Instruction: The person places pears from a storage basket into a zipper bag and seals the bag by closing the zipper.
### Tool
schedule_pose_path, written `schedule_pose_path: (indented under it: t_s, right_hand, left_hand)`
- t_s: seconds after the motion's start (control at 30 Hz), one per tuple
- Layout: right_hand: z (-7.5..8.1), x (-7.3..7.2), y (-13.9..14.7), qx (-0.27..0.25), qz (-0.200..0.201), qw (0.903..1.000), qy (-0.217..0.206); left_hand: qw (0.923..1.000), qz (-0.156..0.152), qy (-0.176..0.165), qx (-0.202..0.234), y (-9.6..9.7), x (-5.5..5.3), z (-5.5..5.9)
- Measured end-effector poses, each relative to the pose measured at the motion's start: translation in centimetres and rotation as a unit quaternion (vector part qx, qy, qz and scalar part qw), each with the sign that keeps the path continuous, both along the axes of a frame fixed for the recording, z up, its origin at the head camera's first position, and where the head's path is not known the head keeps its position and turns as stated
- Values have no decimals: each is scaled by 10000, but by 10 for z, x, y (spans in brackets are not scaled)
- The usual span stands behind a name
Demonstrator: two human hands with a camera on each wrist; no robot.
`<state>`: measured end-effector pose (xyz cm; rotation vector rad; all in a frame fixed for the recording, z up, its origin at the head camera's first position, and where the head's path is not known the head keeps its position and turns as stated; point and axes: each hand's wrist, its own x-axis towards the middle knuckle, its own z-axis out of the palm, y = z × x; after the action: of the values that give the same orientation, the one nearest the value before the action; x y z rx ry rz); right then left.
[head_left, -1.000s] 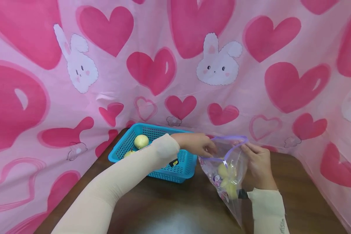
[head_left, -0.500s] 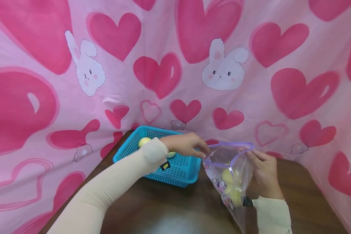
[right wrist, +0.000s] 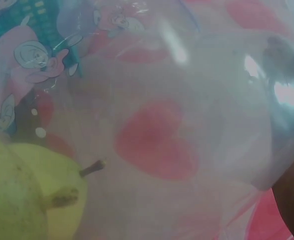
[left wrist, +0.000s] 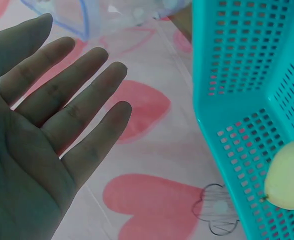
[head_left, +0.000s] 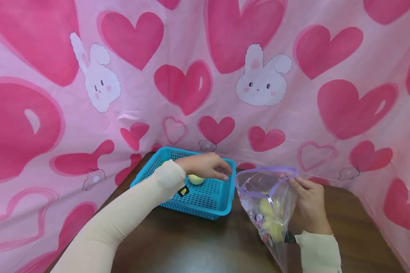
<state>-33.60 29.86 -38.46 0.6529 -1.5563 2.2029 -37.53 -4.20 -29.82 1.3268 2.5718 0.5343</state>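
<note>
My left hand point(head_left: 206, 167) hovers over the blue plastic basket point(head_left: 229, 203) with its fingers loosely spread and holding nothing. The left wrist view shows the palm and separated fingers. A pale yellow pear point(head_left: 195, 180) lies in the basket beneath that hand; another is mostly hidden behind the forearm. With thumb and fingers, my right hand point(head_left: 311, 201) pinches the far right rim of a clear zip bag point(head_left: 251, 203) edged in purple. The bag's mouth gapes, and several pears point(head_left: 275, 229) sit inside. Stems of two pears point(right wrist: 17, 195) show through the plastic in the right wrist view.
A dark brown wooden table point(head_left: 198, 250) carries the basket. Behind and beside it hangs a pink cloth point(head_left: 218, 94) printed with hearts and rabbits. The basket stands left of the bag, with a narrow gap between them.
My left hand has moved left, from the bag's mouth to above the basket, letting go of the rim. The right hand still holds the bag; the view has shifted slightly.
</note>
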Motion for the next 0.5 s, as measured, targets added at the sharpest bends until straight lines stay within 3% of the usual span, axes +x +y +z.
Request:
schedule_pose_path:
  t_s: [0.2,0.33,0.5]
  right_hand:
    - [-1,0,-4,69,11,10000,41]
    - [-2,-1,-2,69,-65,9999,-142]
    - [-2,-2,4,63,101,9999,-65]
  left_hand:
    - [9995,297,-13,56,-19,-5,-10]
    - [9988,488,-25,27,-29,-13,-16]
    - [9935,1129,-148,-35,-44,-29,-26]
